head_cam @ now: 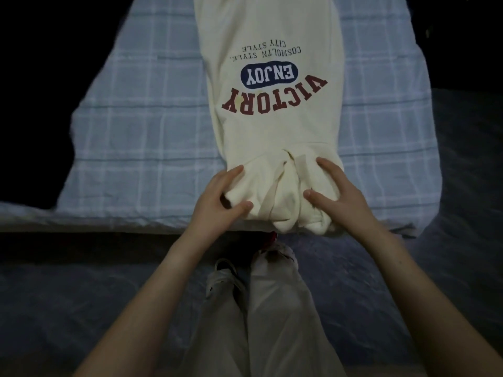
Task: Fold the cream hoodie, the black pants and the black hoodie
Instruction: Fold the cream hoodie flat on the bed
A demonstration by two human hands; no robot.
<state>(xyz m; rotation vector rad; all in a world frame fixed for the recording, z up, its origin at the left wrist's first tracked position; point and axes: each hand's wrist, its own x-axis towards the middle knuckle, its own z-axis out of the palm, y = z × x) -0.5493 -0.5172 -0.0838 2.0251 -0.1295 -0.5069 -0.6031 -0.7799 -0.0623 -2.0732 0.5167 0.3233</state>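
Both hands on near end of cream hoodie (275, 134), hoodie on bed.

Cream hoodie lies lengthwise on the blue plaid sheet (136, 137), sides folded in to a narrow strip, "VICTORY / ENJOY" print (272, 93) face up and upside down from the wearer's view. Near end is bunched at the sheet's near edge. Left hand (217, 197) grips the left side of the bunch, thumb and curled fingers pinching a roll of fabric. Right hand (340, 191) grips the right side, fingers slightly spread and curved over the top, thumb pressed into the front. Below: light trousers (272, 308), white shoe (221, 273), grey floor (81, 295).
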